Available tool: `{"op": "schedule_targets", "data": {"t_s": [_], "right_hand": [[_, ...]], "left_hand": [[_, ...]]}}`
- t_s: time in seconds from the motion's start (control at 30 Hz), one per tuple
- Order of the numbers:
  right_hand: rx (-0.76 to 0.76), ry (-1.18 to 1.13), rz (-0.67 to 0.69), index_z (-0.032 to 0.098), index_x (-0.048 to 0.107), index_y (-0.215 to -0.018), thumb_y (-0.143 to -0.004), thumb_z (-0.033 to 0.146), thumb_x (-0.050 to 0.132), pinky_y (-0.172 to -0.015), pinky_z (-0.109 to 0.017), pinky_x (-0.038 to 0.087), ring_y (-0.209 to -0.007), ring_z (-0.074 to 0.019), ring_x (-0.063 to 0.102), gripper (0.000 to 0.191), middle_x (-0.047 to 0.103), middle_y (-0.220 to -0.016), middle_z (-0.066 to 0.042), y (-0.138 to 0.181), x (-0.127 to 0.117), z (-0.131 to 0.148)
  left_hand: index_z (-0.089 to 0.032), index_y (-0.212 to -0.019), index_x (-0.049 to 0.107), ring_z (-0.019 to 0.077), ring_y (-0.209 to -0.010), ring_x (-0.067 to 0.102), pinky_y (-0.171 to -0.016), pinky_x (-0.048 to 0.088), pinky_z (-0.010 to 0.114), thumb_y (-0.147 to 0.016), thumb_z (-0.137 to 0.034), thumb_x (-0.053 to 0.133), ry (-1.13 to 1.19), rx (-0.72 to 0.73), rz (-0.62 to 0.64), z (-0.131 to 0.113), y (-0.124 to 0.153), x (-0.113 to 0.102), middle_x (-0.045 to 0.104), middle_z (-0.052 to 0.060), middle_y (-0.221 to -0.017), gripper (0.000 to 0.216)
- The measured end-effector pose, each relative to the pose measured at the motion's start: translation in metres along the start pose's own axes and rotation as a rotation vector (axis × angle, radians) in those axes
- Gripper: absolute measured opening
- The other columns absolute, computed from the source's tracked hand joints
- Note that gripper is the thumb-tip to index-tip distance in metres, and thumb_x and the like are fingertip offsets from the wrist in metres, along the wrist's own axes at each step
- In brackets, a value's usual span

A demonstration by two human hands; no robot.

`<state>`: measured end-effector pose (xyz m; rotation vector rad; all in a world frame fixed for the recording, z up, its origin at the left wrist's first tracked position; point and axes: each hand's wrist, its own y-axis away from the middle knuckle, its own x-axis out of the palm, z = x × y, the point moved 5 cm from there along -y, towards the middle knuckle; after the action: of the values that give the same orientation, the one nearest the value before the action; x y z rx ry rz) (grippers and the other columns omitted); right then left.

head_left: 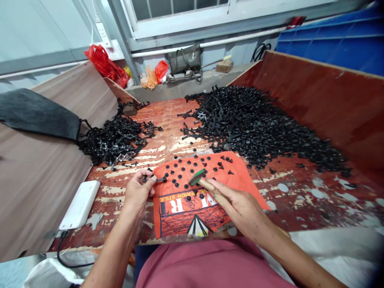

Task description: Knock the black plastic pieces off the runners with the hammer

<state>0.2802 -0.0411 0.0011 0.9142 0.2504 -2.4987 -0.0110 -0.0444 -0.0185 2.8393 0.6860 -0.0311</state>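
My left hand point(139, 188) pinches a small black bar-shaped part point(161, 180) between thumb and fingers, at the left edge of an orange-red printed cloth point(240, 182). The part's far end meets one of several small black round studs point(180, 176) standing on the cloth. My right hand point(240, 204) is closed round the wooden handle of a small hammer point(197, 177), whose narrow head is green and dark. The hammer head hangs over the middle of the cloth, among the studs. Some studs point(231, 172) at the cloth's upper right lie tipped over.
A large heap of black parts point(240, 116) spreads across the right back of the worn red table point(171, 116). A smaller pile point(115, 138) lies at the left. A white power bank point(80, 204) with a cable sits at front left. Wooden boards point(315, 92) wall the sides.
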Motion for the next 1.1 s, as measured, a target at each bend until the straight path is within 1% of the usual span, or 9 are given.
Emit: {"op": "schedule_targets", "data": {"t_s": [0.1, 0.27, 0.33, 0.43, 0.53, 0.63, 0.73, 0.93, 1.1], "right_hand": [[0.011, 0.041, 0.017, 0.048, 0.041, -0.145, -0.104, 0.027, 0.04, -0.105, -0.043, 0.049, -0.124, -0.0201, 0.059, 0.046, 0.055, -0.142, 0.009, -0.001, 0.002, 0.0], [0.037, 0.1, 0.025, 0.04, 0.048, -0.144, -0.103, 0.031, 0.041, -0.099, -0.042, 0.053, -0.117, -0.022, 0.064, 0.042, 0.062, -0.136, 0.002, -0.002, 0.01, -0.001], [0.032, 0.122, 0.022, 0.038, 0.049, -0.143, -0.103, 0.031, 0.042, -0.097, -0.041, 0.054, -0.114, -0.0224, 0.066, 0.042, 0.064, -0.133, 0.001, -0.002, 0.01, 0.0], [0.0, 0.156, 0.015, 0.04, 0.05, -0.142, -0.103, 0.03, 0.041, -0.091, -0.039, 0.057, -0.107, -0.0218, 0.07, 0.042, 0.067, -0.129, 0.001, -0.005, 0.006, 0.007], [-0.054, 0.21, 0.017, 0.042, 0.046, -0.144, -0.103, 0.03, 0.04, -0.082, -0.034, 0.058, -0.096, -0.02, 0.073, 0.044, 0.072, -0.12, 0.003, -0.015, 0.003, 0.019], [-0.095, 0.285, 0.053, 0.041, 0.043, -0.147, -0.103, 0.029, 0.04, -0.076, -0.032, 0.056, -0.086, -0.0196, 0.073, 0.046, 0.076, -0.108, 0.002, -0.033, 0.007, 0.032], [-0.149, 0.336, 0.085, 0.038, 0.041, -0.149, -0.103, 0.027, 0.041, -0.072, -0.031, 0.054, -0.082, -0.02, 0.072, 0.047, 0.077, -0.102, 0.0, -0.05, 0.015, 0.045], [-0.25, 0.296, 0.008, 0.037, 0.029, -0.154, -0.102, 0.024, 0.039, -0.081, -0.031, 0.052, -0.097, -0.0192, 0.068, 0.054, 0.071, -0.119, -0.002, -0.06, 0.027, 0.064], [-0.187, 0.496, 0.122, 0.04, 0.037, -0.15, -0.1, 0.024, 0.041, -0.067, -0.029, 0.049, -0.081, -0.0202, 0.069, 0.052, 0.075, -0.1, -0.002, -0.064, 0.042, 0.064]], "left_hand": [[-0.02, -0.088, 0.058, 0.0057, -0.035, 0.042, -0.037, 0.03, 0.015, -0.067, -0.033, 0.075, -0.061, 0.037, 0.009, -0.001, -0.001, 0.003, 0.051, -0.01, -0.049, 0.031], [-0.018, -0.093, 0.068, 0.0095, -0.036, 0.044, -0.038, 0.031, 0.017, -0.074, -0.036, 0.068, -0.27, 0.111, -0.018, 0.005, -0.005, -0.002, 0.05, -0.008, -0.042, 0.026], [-0.018, -0.094, 0.072, 0.0103, -0.039, 0.046, -0.04, 0.033, 0.019, -0.073, -0.039, 0.069, -0.325, 0.147, -0.04, 0.007, -0.007, -0.006, 0.057, -0.005, -0.049, 0.029], [-0.018, -0.095, 0.074, 0.0131, -0.052, 0.056, -0.047, 0.04, 0.021, -0.074, -0.04, 0.069, -0.385, 0.17, -0.061, 0.009, -0.009, -0.011, 0.07, 0.002, -0.072, 0.031], [-0.016, -0.095, 0.074, 0.0159, -0.065, 0.061, -0.054, 0.043, 0.022, -0.075, -0.04, 0.066, -0.436, 0.173, -0.065, 0.01, -0.011, -0.012, 0.073, 0.006, -0.086, 0.032], [-0.016, -0.094, 0.074, 0.0151, -0.062, 0.059, -0.051, 0.04, 0.021, -0.074, -0.04, 0.066, -0.446, 0.163, -0.069, 0.01, -0.012, -0.013, 0.072, 0.005, -0.079, 0.032], [-0.015, -0.091, 0.075, 0.0129, -0.053, 0.053, -0.046, 0.035, 0.021, -0.07, -0.039, 0.069, -0.351, 0.131, -0.075, 0.012, -0.013, -0.013, 0.068, 0.002, -0.067, 0.032], [-0.016, -0.086, 0.073, 0.0095, -0.043, 0.044, -0.041, 0.03, 0.02, -0.067, -0.036, 0.073, -0.155, 0.078, -0.042, 0.017, -0.013, -0.01, 0.054, -0.004, -0.05, 0.027], [-0.015, -0.089, 0.071, 0.0056, -0.035, 0.032, -0.037, 0.024, 0.018, -0.067, -0.034, 0.073, -0.085, 0.036, -0.032, 0.024, -0.011, -0.008, 0.045, -0.009, -0.045, 0.029]]}}
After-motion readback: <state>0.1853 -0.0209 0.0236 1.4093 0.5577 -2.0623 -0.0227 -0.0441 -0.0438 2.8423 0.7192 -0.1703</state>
